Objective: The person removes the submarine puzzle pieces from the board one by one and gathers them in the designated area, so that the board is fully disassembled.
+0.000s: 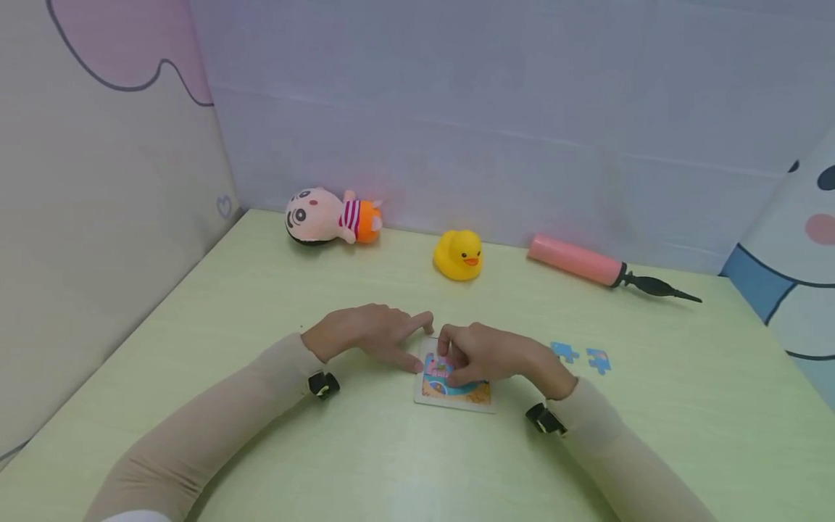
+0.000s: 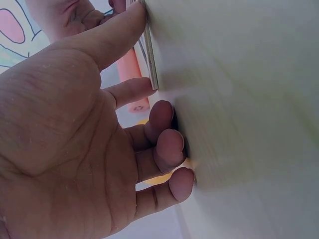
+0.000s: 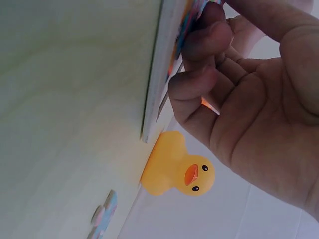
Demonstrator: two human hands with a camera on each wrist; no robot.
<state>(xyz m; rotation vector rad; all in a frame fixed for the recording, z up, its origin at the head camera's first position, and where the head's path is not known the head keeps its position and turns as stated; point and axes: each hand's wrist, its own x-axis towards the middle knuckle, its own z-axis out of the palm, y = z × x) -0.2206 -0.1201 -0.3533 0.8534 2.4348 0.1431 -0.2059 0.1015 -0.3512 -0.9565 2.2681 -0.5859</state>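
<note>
A small jigsaw puzzle board (image 1: 457, 401) with a pale frame and a colourful picture lies on the table in the head view. My left hand (image 1: 381, 335) is at its left side, thumb and index finger spread along the board's edge (image 2: 150, 55). In the left wrist view the other fingertips are down at the tabletop. My right hand (image 1: 485, 353) bends over the picture, thumb and index fingertips down on it and the other fingers curled. In the right wrist view those fingers (image 3: 199, 74) cover part of the picture; I cannot tell whether they pinch a puzzle piece.
Two loose blue puzzle pieces (image 1: 564, 352) lie right of the right hand. Behind the hands sit a yellow rubber duck (image 1: 459, 256), a plush doll (image 1: 329, 217) on its side and a pink hand pump (image 1: 577, 261) with a black nozzle. A wall cloth (image 1: 496, 130) borders the table's back.
</note>
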